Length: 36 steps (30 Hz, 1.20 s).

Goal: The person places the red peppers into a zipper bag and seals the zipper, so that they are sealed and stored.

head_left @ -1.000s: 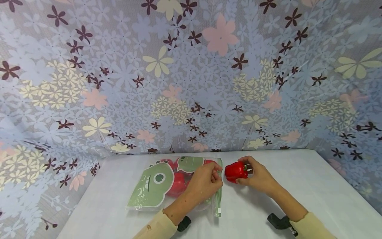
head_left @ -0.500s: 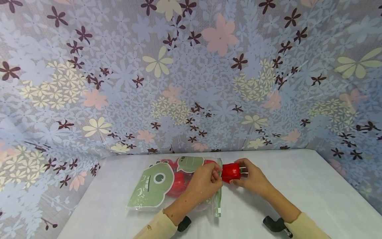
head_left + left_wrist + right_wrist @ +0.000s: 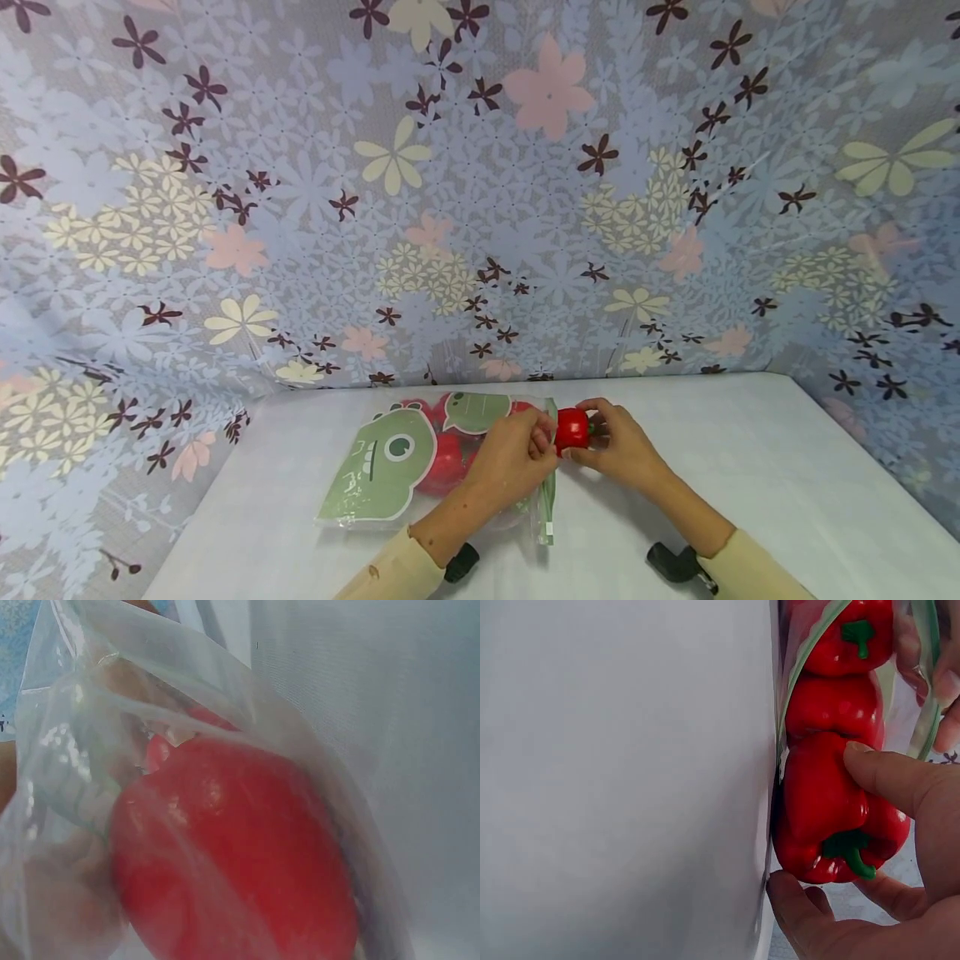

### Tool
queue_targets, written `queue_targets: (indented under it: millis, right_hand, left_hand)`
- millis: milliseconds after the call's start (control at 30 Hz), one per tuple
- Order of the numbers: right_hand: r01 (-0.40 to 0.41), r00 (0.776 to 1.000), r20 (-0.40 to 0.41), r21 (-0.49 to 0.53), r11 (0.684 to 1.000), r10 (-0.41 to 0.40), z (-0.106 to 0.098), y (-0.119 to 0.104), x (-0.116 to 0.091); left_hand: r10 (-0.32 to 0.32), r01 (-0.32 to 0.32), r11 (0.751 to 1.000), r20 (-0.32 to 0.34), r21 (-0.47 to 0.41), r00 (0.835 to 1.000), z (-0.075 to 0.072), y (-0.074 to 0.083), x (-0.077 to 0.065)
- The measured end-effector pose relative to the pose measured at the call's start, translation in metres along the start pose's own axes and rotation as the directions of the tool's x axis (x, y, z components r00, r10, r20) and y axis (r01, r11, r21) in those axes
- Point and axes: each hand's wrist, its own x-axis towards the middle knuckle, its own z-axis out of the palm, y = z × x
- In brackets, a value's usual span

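A clear zip bag printed with green cartoon monsters lies on the table with several red bell peppers inside. My left hand pinches the bag's upper layer near its mouth, holding the green-edged opening apart. With thumb and fingers, my right hand grips a red bell pepper, its green stem facing the palm. The front of that pepper is at the bag's mouth, against another pepper inside. Through cloudy plastic, the left wrist view shows a bagged pepper close up.
The white tabletop extends to both sides of the bag. Behind it rises a floral-patterned cloth. Black devices sit at both wrists, below the cream sleeves.
My right hand has moved left with the bell pepper, from beside the bag to its mouth. My left hand has stayed at the bag's edge.
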Motion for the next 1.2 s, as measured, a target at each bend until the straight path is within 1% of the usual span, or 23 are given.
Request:
queue_targets:
  millis: [133, 200, 267, 367, 467, 600, 700, 833, 967, 1100, 1200]
  right_hand:
    - [0.024, 1.0, -0.003, -0.08, 0.996, -0.024, 0.001, -0.001, 0.001]
    - [0.018, 1.0, 0.001, -0.111, 0.994, -0.018, 0.001, -0.002, 0.001]
    - [0.008, 1.0, 0.013, -0.118, 0.993, -0.007, 0.002, -0.003, 0.001]
    - [-0.004, 1.0, 0.03, -0.083, 0.997, 0.006, 0.003, -0.004, 0.0]
    - [-0.017, 0.999, 0.036, -0.022, 1.0, 0.018, 0.004, -0.004, 0.001]
    - [-0.047, 0.999, 0.022, 0.052, 0.998, 0.046, 0.006, -0.004, 0.003]
    - [-0.061, 0.998, 0.024, 0.094, 0.994, 0.059, 0.008, -0.007, 0.003]
    - [-0.069, 0.998, 0.023, 0.131, 0.989, 0.066, 0.011, -0.011, 0.001]
    - [-0.084, 0.996, 0.025, 0.18, 0.98, 0.08, 0.015, -0.015, 0.001]
    - [-0.092, 0.996, 0.042, 0.264, 0.96, 0.084, 0.02, -0.015, 0.001]
    - [-0.097, 0.995, 0.045, 0.305, 0.947, 0.087, 0.022, -0.013, 0.002]
  left_hand:
    - [0.001, -0.001, 1.0, 0.003, 0.005, 1.0, 0.0, 0.0, 0.0]
    - [-0.004, 0.004, 1.0, 0.006, 0.004, 1.0, 0.0, 0.0, 0.0]
    - [-0.009, 0.009, 1.0, 0.007, -0.004, 1.0, 0.0, -0.001, 0.0]
    - [-0.003, 0.003, 1.0, 0.005, -0.016, 1.0, 0.0, -0.002, 0.0]
    - [0.006, -0.006, 0.999, 0.003, -0.032, 1.0, 0.001, -0.002, 0.0]
    - [0.007, -0.007, 0.999, 0.007, -0.051, 1.0, 0.002, -0.003, 0.0]
    - [0.014, -0.014, 0.999, 0.003, -0.047, 1.0, 0.002, -0.003, 0.001]
    - [0.037, -0.037, 0.999, -0.011, -0.018, 0.999, 0.003, -0.002, 0.001]
    - [0.063, -0.063, 0.998, -0.024, -0.002, 0.998, 0.003, -0.003, 0.0]
    - [0.081, -0.081, 0.997, -0.031, 0.005, 0.996, 0.004, -0.004, 0.0]
    - [0.086, -0.086, 0.996, -0.03, 0.011, 0.996, 0.005, -0.004, 0.0]
